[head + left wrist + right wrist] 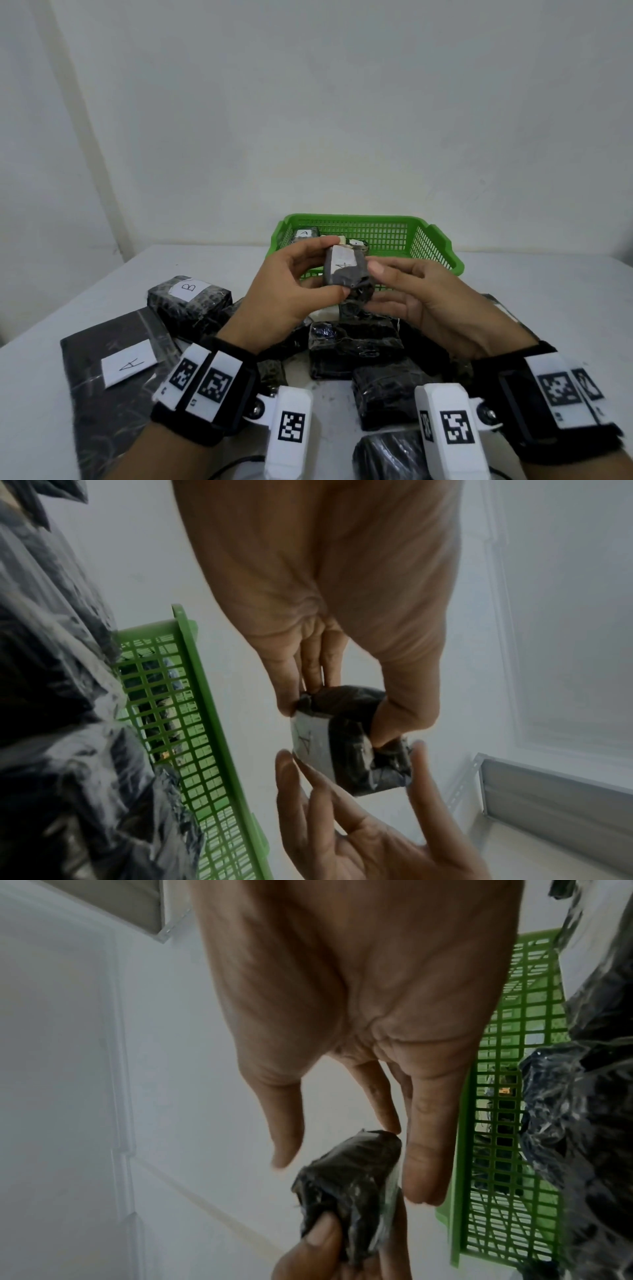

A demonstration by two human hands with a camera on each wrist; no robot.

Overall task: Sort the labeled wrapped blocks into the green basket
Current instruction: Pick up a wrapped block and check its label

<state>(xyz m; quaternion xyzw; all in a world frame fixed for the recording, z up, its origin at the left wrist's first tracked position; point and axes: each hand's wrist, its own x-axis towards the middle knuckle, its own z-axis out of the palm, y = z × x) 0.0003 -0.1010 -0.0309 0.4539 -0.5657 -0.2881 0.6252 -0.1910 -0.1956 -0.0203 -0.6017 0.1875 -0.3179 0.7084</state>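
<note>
A small black wrapped block (346,274) with a white label marked A is held up in front of the green basket (376,219). My left hand (337,265) pinches it between thumb and fingers, as the left wrist view shows with the hand (339,721) on the block (346,739). My right hand (376,287) lies open beside it, straight fingers and thumb touching the block's right end. In the right wrist view the block (349,1183) sits at the tips of that hand (354,1175). Two labelled blocks (305,234) lie inside the basket.
A block labelled B (190,294) and a flat black pack labelled A (120,363) lie at the left on the white table (548,274). Several black wrapped blocks (352,346) are piled under my hands. The basket stands against the back wall.
</note>
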